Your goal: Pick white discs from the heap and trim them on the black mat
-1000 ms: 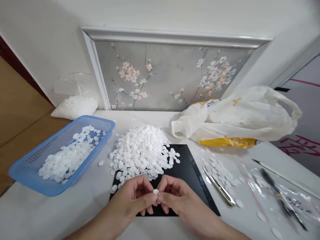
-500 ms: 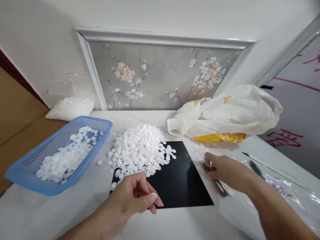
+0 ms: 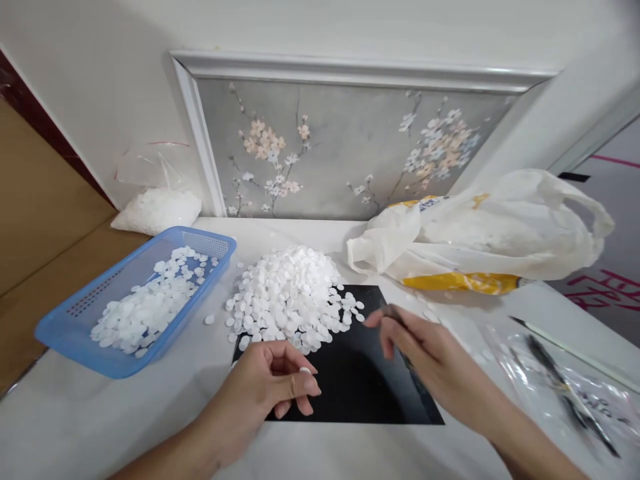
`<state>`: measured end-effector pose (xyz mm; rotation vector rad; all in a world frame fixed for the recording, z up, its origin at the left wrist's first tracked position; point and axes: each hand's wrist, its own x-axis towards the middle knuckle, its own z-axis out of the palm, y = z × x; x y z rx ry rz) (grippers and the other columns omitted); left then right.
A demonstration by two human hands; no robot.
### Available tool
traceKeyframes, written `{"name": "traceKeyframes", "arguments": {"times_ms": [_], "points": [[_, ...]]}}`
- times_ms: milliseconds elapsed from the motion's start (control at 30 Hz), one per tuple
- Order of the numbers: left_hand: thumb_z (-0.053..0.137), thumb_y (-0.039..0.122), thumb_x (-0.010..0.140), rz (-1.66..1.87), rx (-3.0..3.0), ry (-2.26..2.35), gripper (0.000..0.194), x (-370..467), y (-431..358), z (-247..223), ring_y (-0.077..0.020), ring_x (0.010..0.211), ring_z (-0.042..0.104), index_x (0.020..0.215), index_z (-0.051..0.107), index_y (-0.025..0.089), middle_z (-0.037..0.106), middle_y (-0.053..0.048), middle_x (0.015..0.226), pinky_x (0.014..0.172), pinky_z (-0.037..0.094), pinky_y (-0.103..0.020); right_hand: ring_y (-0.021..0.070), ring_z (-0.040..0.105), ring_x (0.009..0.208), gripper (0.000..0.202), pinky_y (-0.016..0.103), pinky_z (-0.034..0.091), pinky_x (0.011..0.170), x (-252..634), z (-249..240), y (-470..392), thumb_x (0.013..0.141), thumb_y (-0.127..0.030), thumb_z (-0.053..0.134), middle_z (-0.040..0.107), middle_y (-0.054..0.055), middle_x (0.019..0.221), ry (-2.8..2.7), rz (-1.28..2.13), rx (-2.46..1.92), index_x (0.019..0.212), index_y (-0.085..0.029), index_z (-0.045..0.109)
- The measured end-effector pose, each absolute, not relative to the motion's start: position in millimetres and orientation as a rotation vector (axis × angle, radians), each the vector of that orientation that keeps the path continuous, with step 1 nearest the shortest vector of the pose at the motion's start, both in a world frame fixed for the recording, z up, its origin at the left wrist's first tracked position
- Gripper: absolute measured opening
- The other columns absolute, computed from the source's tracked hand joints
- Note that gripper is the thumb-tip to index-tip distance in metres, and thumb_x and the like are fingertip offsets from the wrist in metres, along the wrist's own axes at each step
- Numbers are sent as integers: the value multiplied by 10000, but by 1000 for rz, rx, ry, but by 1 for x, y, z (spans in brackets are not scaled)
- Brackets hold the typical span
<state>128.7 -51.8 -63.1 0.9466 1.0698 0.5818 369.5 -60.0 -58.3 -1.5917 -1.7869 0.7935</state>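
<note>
A small white disc [image 3: 305,370] is pinched between the thumb and fingers of my left hand [image 3: 273,387], in front of the heap of white discs [image 3: 287,290]. Over the right part of the black mat [image 3: 360,373], my right hand [image 3: 415,340] grips a thin metal tool [image 3: 393,311], partly hidden by the fingers. The heap covers the mat's back left part and spills onto the white table [image 3: 350,453]. More discs lie in the blue basket [image 3: 120,370] on the left.
A clear bag of white material [image 3: 157,210] stands behind the basket. At the back right lies a white and yellow plastic bag [image 3: 480,233]. Pens [image 3: 550,367] and clear plastic bags [image 3: 520,360] are at the right. A floral framed panel [image 3: 340,147] is behind.
My right hand has lifted the metal tool off the table and moved left over the mat. My left hand still pinches the disc. The view has shifted slightly.
</note>
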Motion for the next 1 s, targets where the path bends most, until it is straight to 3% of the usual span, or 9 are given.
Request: {"name": "traceKeyframes", "arguments": {"times_ms": [67,133,200,267,333,467,633,833,1000], "points": [[765,341,680,598,912,1076,245,129,-51,-62,-104,521,568,763,671,131,704,-68,703,428,259,-201,181,595,672,435,275,478,652,355,-61,-63,966,-430,329,564,24,622,-1838,820,-1483,676,-218,573],[735,365,721,598,874,1071,272,130,-51,-60,-102,536,570,854,696,131,732,-102,811,455,295,-210,217,622,806,434,300,488,745,345,-64,-66,973,-419,333,572,36,618,-1858,865,-1434,733,-217,633],[720,363,745,590,830,1057,305,129,-50,-59,-107,579,591,951,692,139,733,-116,906,501,335,-215,238,628,904,380,332,489,807,339,-68,-69,972,-413,351,634,54,727,-1874,887,-1406,1033,-210,666],[709,351,764,588,781,1021,341,128,-50,-58,-126,656,626,1038,662,153,722,-122,973,541,361,-215,239,628,944,417,347,491,830,335,-71,-73,972,-405,355,668,83,913,-1909,879,-1356,1288,-217,552],[697,338,782,599,741,967,368,128,-51,-59,-147,728,645,1095,622,162,711,-128,1005,566,377,-216,217,638,867,439,325,512,764,329,-75,-77,977,-382,344,650,97,962,-1957,849,-1312,1362,-229,488],[669,361,811,611,743,912,300,128,-54,-60,-134,706,630,1027,594,166,713,-105,927,559,369,-209,159,585,618,420,262,498,570,317,-80,-83,971,-338,359,572,46,769,-1976,770,-1321,1357,-246,497],[707,343,771,592,826,964,230,129,-55,-57,-72,523,509,758,591,145,709,-63,718,479,272,-189,183,623,792,368,272,515,691,311,-81,-83,950,-364,423,624,80,920,-1848,796,-1342,1231,-201,597],[681,342,784,600,796,1002,226,128,-53,-57,-91,602,535,866,680,131,726,-100,811,523,309,-185,135,558,605,400,230,492,563,313,-83,-82,974,-300,373,526,21,738,-1876,689,-1330,1341,-229,517],[664,315,796,615,771,1003,197,128,-53,-59,-84,596,550,901,670,148,731,-97,838,508,301,-174,113,524,564,361,201,467,525,315,-81,-82,960,-260,419,493,1,701,-1921,628,-1314,1282,-238,580]]}}
